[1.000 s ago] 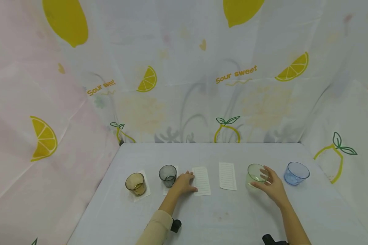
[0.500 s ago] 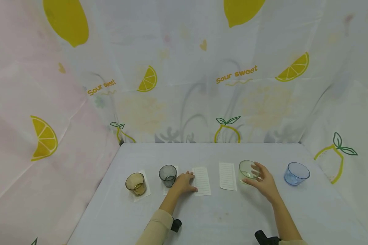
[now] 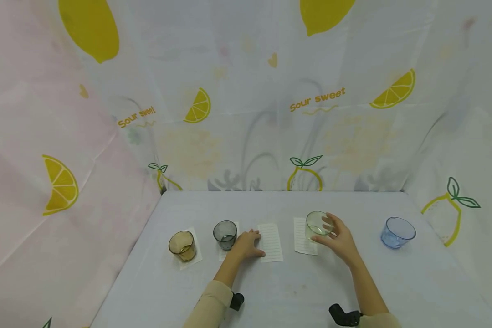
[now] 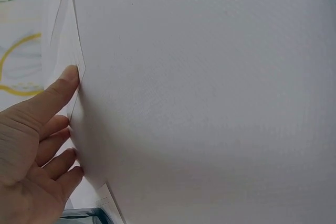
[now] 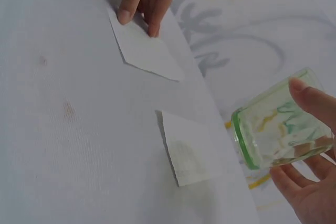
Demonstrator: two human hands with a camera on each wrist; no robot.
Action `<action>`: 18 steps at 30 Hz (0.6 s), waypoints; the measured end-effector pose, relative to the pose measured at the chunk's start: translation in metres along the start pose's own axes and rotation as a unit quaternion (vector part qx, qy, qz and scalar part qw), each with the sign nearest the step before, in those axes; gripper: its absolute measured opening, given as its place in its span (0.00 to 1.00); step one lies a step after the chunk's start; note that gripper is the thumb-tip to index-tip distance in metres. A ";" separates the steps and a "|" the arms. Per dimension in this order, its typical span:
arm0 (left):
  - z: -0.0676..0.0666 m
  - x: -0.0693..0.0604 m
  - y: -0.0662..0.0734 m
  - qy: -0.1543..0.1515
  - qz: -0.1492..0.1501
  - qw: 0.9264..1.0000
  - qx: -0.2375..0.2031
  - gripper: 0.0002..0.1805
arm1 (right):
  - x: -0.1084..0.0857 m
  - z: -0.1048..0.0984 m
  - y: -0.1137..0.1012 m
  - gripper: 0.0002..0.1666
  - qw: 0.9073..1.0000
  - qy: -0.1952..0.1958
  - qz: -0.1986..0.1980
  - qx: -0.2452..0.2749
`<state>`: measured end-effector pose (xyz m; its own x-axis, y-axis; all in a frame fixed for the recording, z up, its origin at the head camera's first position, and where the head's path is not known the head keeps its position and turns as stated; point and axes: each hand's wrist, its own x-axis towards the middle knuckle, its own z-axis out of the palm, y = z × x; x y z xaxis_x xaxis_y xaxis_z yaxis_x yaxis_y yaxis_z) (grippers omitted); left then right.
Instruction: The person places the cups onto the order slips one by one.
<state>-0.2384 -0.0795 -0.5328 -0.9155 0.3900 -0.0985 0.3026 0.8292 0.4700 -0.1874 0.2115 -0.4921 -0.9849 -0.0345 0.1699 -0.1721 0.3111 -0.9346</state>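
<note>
My right hand (image 3: 339, 241) grips a clear green glass (image 3: 316, 228) by its side, thumb and fingers around it. In the right wrist view the green glass (image 5: 278, 124) is held off the table, near a lined paper slip (image 5: 184, 156) that bears its shadow. The head view shows the glass overlapping this slip (image 3: 305, 246). My left hand (image 3: 246, 245) rests at the left edge of another lined slip (image 3: 271, 246). In the left wrist view its thumb and loosely bent fingers touch the slip (image 4: 73, 40). A grey glass (image 3: 224, 236) stands just left of that hand.
An amber glass (image 3: 182, 246) stands on a paper slip (image 3: 197, 255) at the left. The grey glass also stands on paper. A blue glass (image 3: 397, 234) stands on the white table (image 3: 287, 300) at the right. A lemon-print cloth (image 3: 238, 136) hangs behind.
My right hand has carried the green glass leftward, from near the blue glass to over the right-hand lined slip. My left hand has stayed in place.
</note>
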 end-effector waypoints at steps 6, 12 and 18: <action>0.000 -0.001 0.001 0.002 -0.003 1.000 -0.005 0.34 | 0.004 0.012 -0.008 0.49 1.000 -0.013 -0.002 0.009; -0.001 -0.001 0.001 0.002 -0.001 1.000 0.004 0.34 | 0.006 0.025 -0.018 0.48 0.999 -0.019 0.003 0.025; -0.001 0.000 0.001 0.001 0.003 1.000 0.004 0.34 | 0.011 0.039 -0.010 0.49 0.999 -0.029 0.003 0.027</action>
<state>-0.2380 -0.0789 -0.5312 -0.9140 0.3947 -0.0935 0.3106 0.8293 0.4645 -0.1972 0.1713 -0.4932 -0.9851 -0.0889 0.1470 -0.1654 0.2590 -0.9516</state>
